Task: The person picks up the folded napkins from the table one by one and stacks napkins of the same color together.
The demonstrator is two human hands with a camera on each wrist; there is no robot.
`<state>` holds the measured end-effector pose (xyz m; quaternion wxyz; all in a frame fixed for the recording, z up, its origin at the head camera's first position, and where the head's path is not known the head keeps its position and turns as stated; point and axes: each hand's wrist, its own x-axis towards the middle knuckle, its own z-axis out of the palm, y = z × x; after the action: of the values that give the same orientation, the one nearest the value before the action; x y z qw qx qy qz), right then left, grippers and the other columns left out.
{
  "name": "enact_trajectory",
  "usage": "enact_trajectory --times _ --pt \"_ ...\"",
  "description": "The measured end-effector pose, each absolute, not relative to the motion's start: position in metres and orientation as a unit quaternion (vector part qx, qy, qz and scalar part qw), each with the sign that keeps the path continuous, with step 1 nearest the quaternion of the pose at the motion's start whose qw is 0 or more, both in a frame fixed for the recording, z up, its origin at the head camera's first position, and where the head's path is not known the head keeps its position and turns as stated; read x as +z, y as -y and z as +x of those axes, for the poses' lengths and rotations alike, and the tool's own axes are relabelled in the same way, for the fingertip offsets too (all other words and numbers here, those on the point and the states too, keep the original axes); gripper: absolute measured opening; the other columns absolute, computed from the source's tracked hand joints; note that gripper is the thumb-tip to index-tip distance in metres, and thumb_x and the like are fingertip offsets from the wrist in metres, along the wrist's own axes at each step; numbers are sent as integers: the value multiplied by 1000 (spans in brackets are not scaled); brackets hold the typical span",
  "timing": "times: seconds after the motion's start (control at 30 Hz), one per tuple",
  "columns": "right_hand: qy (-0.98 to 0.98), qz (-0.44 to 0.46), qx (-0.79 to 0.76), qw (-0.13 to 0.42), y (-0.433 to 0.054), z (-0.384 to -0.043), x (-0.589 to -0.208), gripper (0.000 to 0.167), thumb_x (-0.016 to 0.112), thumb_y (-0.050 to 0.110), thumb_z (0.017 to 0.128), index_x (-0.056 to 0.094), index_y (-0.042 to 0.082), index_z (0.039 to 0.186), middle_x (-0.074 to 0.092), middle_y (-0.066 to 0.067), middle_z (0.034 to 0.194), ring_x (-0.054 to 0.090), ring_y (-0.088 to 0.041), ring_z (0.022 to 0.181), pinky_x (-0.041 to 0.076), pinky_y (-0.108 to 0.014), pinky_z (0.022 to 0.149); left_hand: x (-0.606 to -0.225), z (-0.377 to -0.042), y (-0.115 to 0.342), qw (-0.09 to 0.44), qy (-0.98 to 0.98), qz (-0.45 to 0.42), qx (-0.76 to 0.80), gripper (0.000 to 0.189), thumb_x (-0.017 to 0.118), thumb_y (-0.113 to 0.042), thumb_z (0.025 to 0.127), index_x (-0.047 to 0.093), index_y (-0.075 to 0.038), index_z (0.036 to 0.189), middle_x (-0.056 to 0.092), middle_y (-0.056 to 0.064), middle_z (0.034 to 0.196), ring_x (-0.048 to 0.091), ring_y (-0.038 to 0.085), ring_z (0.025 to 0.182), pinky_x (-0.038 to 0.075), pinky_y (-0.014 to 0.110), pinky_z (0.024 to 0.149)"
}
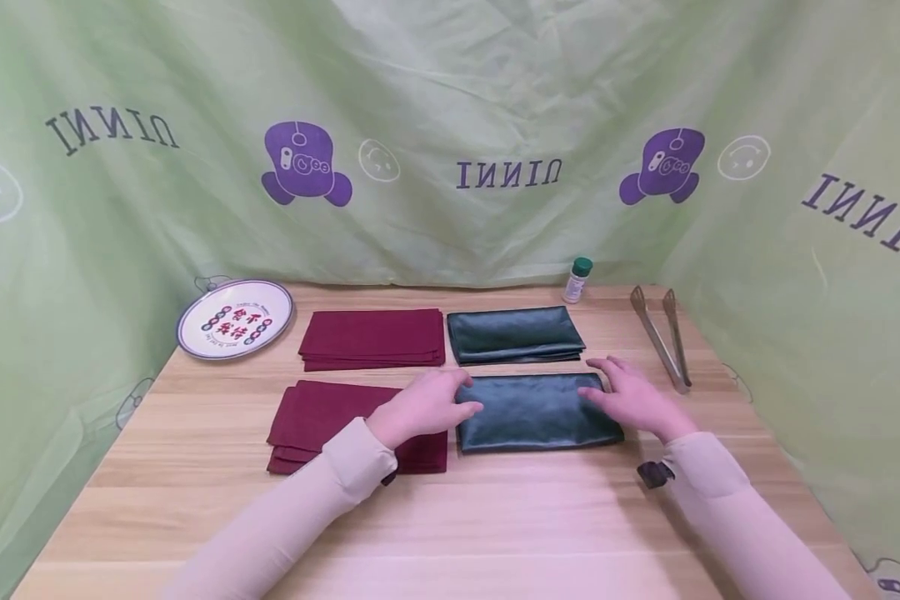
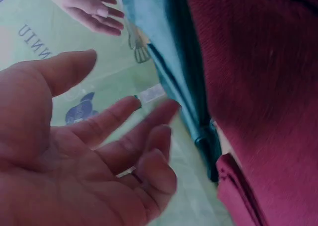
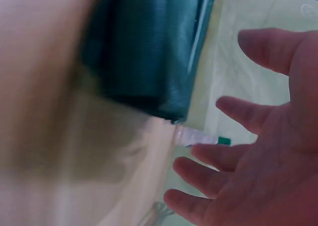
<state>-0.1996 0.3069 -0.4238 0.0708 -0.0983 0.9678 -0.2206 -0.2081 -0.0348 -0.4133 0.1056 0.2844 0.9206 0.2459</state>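
Two folded dark teal cloths lie on the table, a front one (image 1: 536, 417) and a back one (image 1: 513, 335). Left of them are two folded maroon cloths, one in back (image 1: 375, 337) and one in front (image 1: 307, 417). My left hand (image 1: 423, 406) hovers over the front maroon cloth, fingertips at the left edge of the front teal cloth. In the left wrist view its fingers are loosely bent and hold nothing. Over the right end of the front teal cloth is my right hand (image 1: 630, 396), fingers spread in the right wrist view, nothing in them.
An oval white plate with red lettering (image 1: 236, 320) sits at the back left of the wooden table (image 1: 495, 533). Toward the back right stand a small green-capped bottle (image 1: 577, 281) and metal tongs (image 1: 663, 337). A green printed curtain (image 1: 450, 83) surrounds the table.
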Motion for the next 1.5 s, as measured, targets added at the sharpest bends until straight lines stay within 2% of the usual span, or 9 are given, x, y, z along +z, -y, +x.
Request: enact_trajectory --times 0.17,0.33,0.43,0.53,0.77,1.0,1.17,1.37,1.5 --pt "-963 -111 -228 91 -311 -194 -435 68 58 44 97 40 1 146 41 -30 145 35 -51 132 31 -65 103 -421 -211 30 129 -931 234 249 51 71 -35 90 59 -6 131 64 10 123 59 21 102 50 38 91" --pt "-963 -122 -224 90 -314 -190 -440 66 58 42 97 42 2 146 43 -29 144 36 -52 131 31 -65 103 -424 -212 25 134 -934 229 238 54 74 -34 87 61 -7 132 67 8 120 61 21 101 50 37 90" --pt "-963 -120 -224 90 -316 -189 -443 64 59 41 97 42 3 146 42 -30 144 36 -53 131 30 -65 104 -428 -211 23 130 -937 247 210 51 74 -36 87 63 -9 130 71 6 110 61 21 102 45 36 96" --pt "-962 -118 -227 95 -316 -188 -444 64 59 39 96 42 4 147 41 -32 144 35 -54 131 29 -66 104 -432 -210 22 117 -942 259 180 50 74 -38 87 64 -12 129 71 4 109 60 21 106 37 37 103" --pt "-963 -113 -221 99 -311 -187 -445 65 60 40 95 42 6 147 37 -34 146 31 -55 132 28 -67 103 -439 -211 22 116 -943 255 179 58 74 -40 86 60 -11 135 65 6 127 57 21 115 27 42 110" --pt "-961 -109 -234 98 -310 -186 -449 62 60 40 95 45 5 145 35 -35 146 30 -55 133 27 -67 104 -450 -216 21 116 -932 250 235 64 77 -39 82 58 -10 136 64 6 128 51 23 113 33 38 100" --pt "-954 -96 -269 94 -312 -185 -450 59 60 40 96 48 6 143 39 -33 144 33 -52 133 28 -66 104 -452 -215 22 132 -913 246 297 62 75 -35 85 55 -12 139 57 8 137 46 29 128 30 44 109" --pt "-924 -78 -366 79 -321 -187 -455 53 61 34 97 49 4 140 43 -28 143 37 -46 132 31 -60 104 -452 -212 20 113 -897 272 330 59 73 -31 88 53 -15 141 52 8 142 46 24 130 37 42 107" --pt "-898 -47 -433 68 -326 -188 -457 50 63 29 97 51 6 139 48 -24 138 48 -36 120 42 -40 94 -452 -212 17 102 -889 281 348 58 73 -26 88 53 -11 140 47 12 145 44 28 132 36 43 108"
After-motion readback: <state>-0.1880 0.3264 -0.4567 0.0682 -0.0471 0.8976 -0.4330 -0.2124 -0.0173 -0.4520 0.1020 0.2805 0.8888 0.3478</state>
